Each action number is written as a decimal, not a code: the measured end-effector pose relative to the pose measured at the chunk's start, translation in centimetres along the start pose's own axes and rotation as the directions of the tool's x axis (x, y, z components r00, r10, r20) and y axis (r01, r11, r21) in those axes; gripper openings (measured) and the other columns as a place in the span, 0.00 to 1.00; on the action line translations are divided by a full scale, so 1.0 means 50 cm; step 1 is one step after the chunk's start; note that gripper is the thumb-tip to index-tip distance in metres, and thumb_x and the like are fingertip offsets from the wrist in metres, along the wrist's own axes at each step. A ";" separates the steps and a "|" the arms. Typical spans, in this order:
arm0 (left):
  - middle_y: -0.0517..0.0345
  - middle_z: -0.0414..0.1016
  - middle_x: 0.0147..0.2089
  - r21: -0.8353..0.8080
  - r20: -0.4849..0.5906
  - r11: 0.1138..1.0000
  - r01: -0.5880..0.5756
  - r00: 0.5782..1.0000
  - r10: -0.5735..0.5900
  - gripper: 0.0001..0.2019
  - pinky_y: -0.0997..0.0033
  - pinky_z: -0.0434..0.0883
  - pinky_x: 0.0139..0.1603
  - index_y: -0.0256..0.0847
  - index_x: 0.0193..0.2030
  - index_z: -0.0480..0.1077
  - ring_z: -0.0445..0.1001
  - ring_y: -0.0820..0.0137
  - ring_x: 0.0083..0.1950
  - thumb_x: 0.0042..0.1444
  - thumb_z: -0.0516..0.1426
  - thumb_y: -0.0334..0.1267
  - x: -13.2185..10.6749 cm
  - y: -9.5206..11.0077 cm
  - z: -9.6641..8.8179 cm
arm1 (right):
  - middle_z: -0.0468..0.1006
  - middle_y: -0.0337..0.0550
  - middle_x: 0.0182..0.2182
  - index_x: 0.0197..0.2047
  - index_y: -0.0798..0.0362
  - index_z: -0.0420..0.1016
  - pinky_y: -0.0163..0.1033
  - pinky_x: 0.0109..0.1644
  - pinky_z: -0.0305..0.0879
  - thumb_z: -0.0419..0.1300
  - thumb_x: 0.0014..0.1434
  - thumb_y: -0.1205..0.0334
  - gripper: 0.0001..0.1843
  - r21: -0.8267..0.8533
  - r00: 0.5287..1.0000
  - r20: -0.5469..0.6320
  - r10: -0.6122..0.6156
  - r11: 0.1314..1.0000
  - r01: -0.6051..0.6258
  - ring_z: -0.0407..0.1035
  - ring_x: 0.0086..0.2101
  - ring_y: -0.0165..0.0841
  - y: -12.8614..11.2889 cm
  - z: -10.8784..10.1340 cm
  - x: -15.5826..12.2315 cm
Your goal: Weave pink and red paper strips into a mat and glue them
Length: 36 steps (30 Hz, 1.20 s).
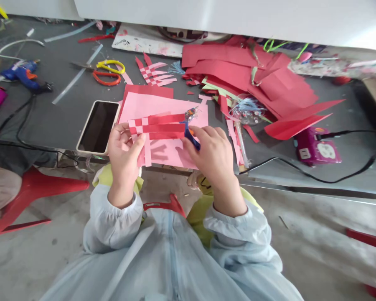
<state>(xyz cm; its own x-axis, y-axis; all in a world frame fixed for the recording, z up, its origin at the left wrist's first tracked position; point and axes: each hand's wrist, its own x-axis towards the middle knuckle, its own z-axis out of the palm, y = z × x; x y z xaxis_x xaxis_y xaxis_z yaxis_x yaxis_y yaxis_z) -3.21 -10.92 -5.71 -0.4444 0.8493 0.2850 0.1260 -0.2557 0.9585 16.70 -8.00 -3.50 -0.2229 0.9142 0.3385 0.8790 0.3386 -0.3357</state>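
My left hand [125, 144] pinches a woven piece of red and pink paper strips [166, 128] between thumb and fingers, at its checkered left end. Three red strips run to the right from the weave, and a pink strip hangs down across it. My right hand [211, 148] is closed around a blue hot glue gun [192, 141] with an orange trigger. Its nozzle is at the right ends of the red strips; whether it touches them I cannot tell. Under both hands lies a pink paper sheet [172, 156], with red paper beneath it.
Left of the sheet lies a phone [99, 127]; behind it, open scissors [108, 73] and another woven piece [155, 72]. Red paper sheets [238, 67] are piled at the back right. Another glue gun [26, 75] and a corded purple box [316, 146] flank the work area.
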 end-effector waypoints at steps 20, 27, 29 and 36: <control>0.58 0.76 0.42 -0.018 0.063 0.999 -0.038 0.997 0.039 0.26 0.65 0.78 0.48 0.46 0.47 0.65 0.80 0.69 0.42 0.52 0.67 0.58 -0.023 0.009 0.029 | 0.84 0.43 0.41 0.45 0.50 0.78 0.46 0.45 0.80 0.75 0.43 0.51 0.26 0.926 0.952 0.274 0.135 0.231 -0.299 0.79 0.41 0.38 0.004 0.004 0.027; 0.60 0.78 0.39 -0.122 0.057 0.992 -0.024 0.998 0.031 0.24 0.72 0.78 0.44 0.45 0.45 0.68 0.80 0.73 0.39 0.48 0.71 0.50 -0.020 -0.003 0.034 | 0.76 0.33 0.26 0.48 0.49 0.77 0.38 0.37 0.74 0.72 0.48 0.61 0.22 0.942 0.948 0.253 0.194 0.175 -0.288 0.71 0.27 0.27 0.014 0.006 0.028; 0.61 0.79 0.38 -0.145 0.044 0.989 -0.010 0.999 0.017 0.24 0.74 0.77 0.43 0.45 0.45 0.68 0.80 0.73 0.39 0.47 0.72 0.48 -0.020 -0.005 0.035 | 0.76 0.33 0.26 0.48 0.49 0.77 0.39 0.37 0.73 0.71 0.49 0.60 0.21 0.937 0.947 0.248 0.204 0.199 -0.289 0.71 0.27 0.28 0.014 0.005 0.029; 0.63 0.78 0.35 -0.172 0.025 0.984 0.037 0.999 -0.033 0.20 0.76 0.77 0.42 0.44 0.43 0.68 0.79 0.75 0.37 0.47 0.71 0.40 -0.022 -0.002 0.038 | 0.75 0.32 0.24 0.45 0.47 0.77 0.41 0.36 0.72 0.71 0.47 0.59 0.21 0.909 0.937 0.255 0.239 0.272 -0.317 0.71 0.26 0.29 0.011 0.003 0.033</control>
<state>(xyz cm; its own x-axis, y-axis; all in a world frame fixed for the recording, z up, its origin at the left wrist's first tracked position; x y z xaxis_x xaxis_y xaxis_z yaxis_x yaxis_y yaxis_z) -1.04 -10.93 -6.11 -0.4256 0.8689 0.2528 -0.0455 -0.2996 0.9530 16.75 -6.30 -3.26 -0.1061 0.9943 0.0125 -0.0737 0.0046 -0.9973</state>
